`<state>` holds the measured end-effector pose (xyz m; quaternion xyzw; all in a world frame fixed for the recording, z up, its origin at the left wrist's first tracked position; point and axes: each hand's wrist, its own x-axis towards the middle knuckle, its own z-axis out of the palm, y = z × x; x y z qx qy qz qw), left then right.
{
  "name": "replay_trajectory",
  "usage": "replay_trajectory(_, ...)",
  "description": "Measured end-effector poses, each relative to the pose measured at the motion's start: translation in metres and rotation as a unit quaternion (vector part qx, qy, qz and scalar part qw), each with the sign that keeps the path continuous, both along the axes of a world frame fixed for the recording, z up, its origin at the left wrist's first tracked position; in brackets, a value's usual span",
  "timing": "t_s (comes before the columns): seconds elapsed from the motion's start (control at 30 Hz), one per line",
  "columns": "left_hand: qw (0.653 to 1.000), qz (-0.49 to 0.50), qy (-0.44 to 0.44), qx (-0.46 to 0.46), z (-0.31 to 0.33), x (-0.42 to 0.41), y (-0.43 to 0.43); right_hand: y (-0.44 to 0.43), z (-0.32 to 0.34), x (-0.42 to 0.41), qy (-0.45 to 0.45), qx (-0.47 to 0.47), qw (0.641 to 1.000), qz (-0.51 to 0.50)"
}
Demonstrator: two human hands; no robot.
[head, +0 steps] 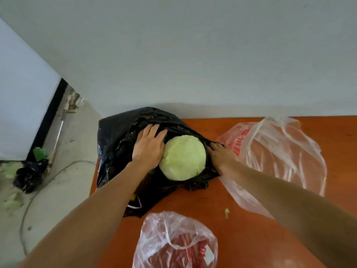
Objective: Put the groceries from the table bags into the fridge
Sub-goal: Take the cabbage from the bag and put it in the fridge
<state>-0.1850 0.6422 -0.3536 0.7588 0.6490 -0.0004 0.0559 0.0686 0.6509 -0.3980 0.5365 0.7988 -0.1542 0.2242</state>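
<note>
Getting the cabbage [183, 157] out of the black bag [116, 136] looks like the step in hand. The cabbage sits in the bag's open mouth at the far left corner of the surface [241, 225], not yet lifted. The left hand [148, 146] lies flat against its left side with the fingers straight. The right hand [222, 155] rests against its right side, fingers stretched out along the black plastic and not curled round anything I can see.

The next move probably calls for both palms to close in under the round head and raise it clear of the loose plastic, which may cling and come up with it.

Two clear bags lie nearby, one toward the right edge [270, 157] and one at the near edge [173, 242]. Both carry red print, too crumpled and blurred to read. A small cabbage scrap [227, 213] lies between them.
</note>
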Motion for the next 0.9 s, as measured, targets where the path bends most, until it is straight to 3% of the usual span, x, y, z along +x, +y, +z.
replay_trajectory(0.07,1.0,-0.008,-0.03,-0.003,-0.001,-0.002,-0.001,-0.01,-0.005,0.002,-0.001,-0.011,1.0,-0.002)
replay_trajectory(0.17,0.993,-0.01,-0.121,0.004,0.009,-0.001,-0.011,-0.01,0.014,0.002,0.114,0.008,0.989,-0.093)
replay_trajectory(0.23,0.984,-0.012,-0.176,0.015,0.017,0.001,-0.027,-0.008,0.038,0.001,0.208,0.09,0.966,-0.126)
replay_trajectory(0.3,0.978,-0.03,-0.207,-0.001,0.023,0.0,-0.044,-0.015,0.062,-0.005,0.302,0.191,0.929,-0.099)
replay_trajectory(0.33,0.975,-0.041,-0.219,-0.018,0.024,-0.001,-0.051,-0.021,0.073,-0.01,0.332,0.198,0.919,-0.072)
replay_trajectory(0.43,0.966,-0.075,-0.241,-0.049,0.022,-0.003,-0.064,-0.043,0.086,-0.023,0.298,0.069,0.952,0.01)
replay_trajectory(0.5,0.966,-0.08,-0.237,-0.063,0.017,-0.002,-0.066,-0.048,0.077,-0.026,0.259,0.07,0.962,0.052)
replay_trajectory(0.73,0.95,-0.007,-0.305,-0.072,0.005,0.014,-0.049,-0.032,0.054,-0.049,0.282,0.037,0.953,-0.1)
replay_trajectory(0.9,0.944,0.008,-0.317,-0.088,-0.001,0.012,-0.042,-0.031,0.05,-0.055,0.279,0.076,0.95,-0.117)
